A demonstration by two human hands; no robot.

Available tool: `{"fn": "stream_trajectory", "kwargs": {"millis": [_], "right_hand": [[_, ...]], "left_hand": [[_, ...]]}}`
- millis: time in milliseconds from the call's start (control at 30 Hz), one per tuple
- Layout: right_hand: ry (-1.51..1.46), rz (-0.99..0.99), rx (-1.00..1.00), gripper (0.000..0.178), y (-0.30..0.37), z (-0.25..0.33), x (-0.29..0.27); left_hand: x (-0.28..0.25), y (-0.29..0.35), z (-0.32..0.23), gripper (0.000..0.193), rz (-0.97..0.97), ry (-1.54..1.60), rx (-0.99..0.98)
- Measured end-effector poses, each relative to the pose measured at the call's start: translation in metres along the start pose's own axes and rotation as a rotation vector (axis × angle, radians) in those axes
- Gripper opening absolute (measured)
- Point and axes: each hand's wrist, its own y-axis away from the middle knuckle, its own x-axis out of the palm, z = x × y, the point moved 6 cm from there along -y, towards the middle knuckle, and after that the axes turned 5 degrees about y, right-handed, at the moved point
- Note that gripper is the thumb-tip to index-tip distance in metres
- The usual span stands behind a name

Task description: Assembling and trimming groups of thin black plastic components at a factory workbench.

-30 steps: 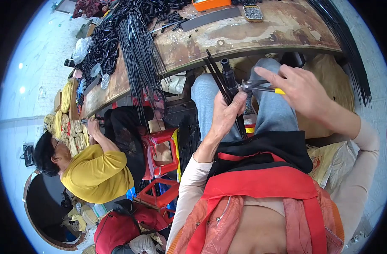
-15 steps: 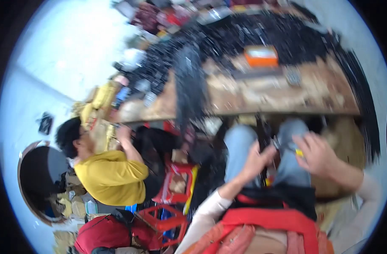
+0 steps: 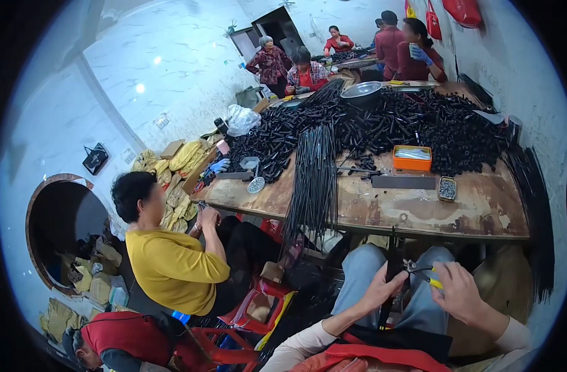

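Note:
Over my lap, my right hand (image 3: 457, 287) is closed round the yellow-handled pliers (image 3: 433, 283). The metal jaws point left, close to the fingertips of my left hand (image 3: 383, 289). My left hand is closed on a long, thin black piece (image 3: 392, 254) that stands roughly upright between my knees. I cannot make out its exact kind, and my fingers hide its middle. Whether the jaws grip anything is too small to tell. Just beyond my knees is the edge of a worn wooden table (image 3: 420, 217).
Long black rods (image 3: 314, 173) overhang the table's front edge. Behind lie heaps of short black parts (image 3: 383, 127), an orange box (image 3: 412, 162), a small tray of metal pieces (image 3: 447, 188) and a metal bowl (image 3: 361, 91). At left sits a person in a yellow top (image 3: 172, 266), near red stools (image 3: 258, 307).
The view has tilted up and steadied, showing the far table and several people. Both hands sit lower in the picture, and the pliers are now close to my left fingertips.

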Motion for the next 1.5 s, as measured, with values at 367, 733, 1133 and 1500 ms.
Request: {"fn": "stream_trajectory", "kwargs": {"millis": [367,733,1133,1500], "right_hand": [[-0.523,0.319,0.341,0.047,0.03,0.007,0.007],[-1.705,1.099,0.683,0.038,0.037,0.018,0.056],[-1.369,0.761,0.801,0.035,0.056,0.031,0.088],[-1.366,0.754,0.644,0.042,0.037,0.029,0.067]], "left_hand": [[0.017,0.019,-0.013,0.04,0.121,-0.008,-0.056],[0.009,0.008,-0.029,0.04,0.284,0.036,-0.024],[0.004,0.033,-0.018,0.03,0.29,0.059,0.018],[0.007,0.026,-0.023,0.036,0.428,0.151,-0.037]]}}
